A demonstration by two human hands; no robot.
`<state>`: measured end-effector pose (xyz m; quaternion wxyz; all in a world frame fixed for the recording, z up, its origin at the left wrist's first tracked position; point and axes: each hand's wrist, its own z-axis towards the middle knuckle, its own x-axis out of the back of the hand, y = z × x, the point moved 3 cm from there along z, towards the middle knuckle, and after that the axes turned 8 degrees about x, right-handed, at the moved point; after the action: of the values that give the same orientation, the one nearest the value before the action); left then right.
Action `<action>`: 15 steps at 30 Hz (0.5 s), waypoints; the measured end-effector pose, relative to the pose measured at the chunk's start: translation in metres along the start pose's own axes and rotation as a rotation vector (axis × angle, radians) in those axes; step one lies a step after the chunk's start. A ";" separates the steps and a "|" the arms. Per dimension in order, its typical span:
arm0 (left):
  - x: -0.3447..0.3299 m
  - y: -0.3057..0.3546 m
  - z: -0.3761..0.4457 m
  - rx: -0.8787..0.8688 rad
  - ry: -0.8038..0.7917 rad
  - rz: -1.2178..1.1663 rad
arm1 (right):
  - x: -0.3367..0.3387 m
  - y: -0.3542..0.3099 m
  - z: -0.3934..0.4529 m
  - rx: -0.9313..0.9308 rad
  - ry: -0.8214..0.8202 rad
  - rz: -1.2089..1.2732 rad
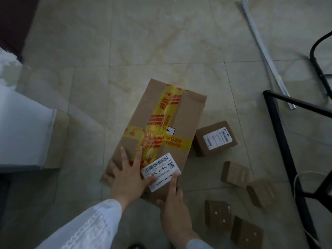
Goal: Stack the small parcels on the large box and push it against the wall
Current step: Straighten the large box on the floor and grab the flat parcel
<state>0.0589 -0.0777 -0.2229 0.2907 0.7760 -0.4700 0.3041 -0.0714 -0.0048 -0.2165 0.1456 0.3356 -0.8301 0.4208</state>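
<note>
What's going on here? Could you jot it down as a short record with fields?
Setting: tiled floor
Main item: large brown cardboard box with yellow tape
Left hand: flat on box top
Right hand: at near box edge, finger on white shipping label
Small brown parcels: five, on floor right of box
Stacked so far: none

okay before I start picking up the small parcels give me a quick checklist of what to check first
1. Large box lying flat on the floor, top face up: ok.
2. Top of the box free for stacking: not ok, the left hand lies flat on it and the right hand is at its near edge with a finger on the shipping label.
3. Small parcels off the box so far: ok, the labelled parcel and four plain parcels sit on the floor to the right.
4. Both hands free to pick up: ok, neither holds anything.
5. Path to the wall: cannot tell, no wall clearly in view.
</note>
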 end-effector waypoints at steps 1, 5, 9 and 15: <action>0.001 0.000 0.005 0.000 0.023 -0.003 | -0.003 -0.004 0.003 0.004 0.001 0.002; 0.005 0.002 0.029 0.025 0.181 -0.015 | -0.016 -0.015 0.020 0.045 -0.002 -0.089; 0.009 -0.004 0.050 -0.022 0.383 0.038 | -0.021 -0.018 0.040 0.227 0.075 -0.196; 0.002 -0.003 0.060 -0.185 0.493 0.087 | 0.025 0.035 0.090 0.673 0.519 -0.504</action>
<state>0.0744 -0.1214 -0.2605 0.4529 0.6277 -0.4434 0.4520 -0.1094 -0.0723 -0.2784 0.3284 0.4382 -0.4776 0.6870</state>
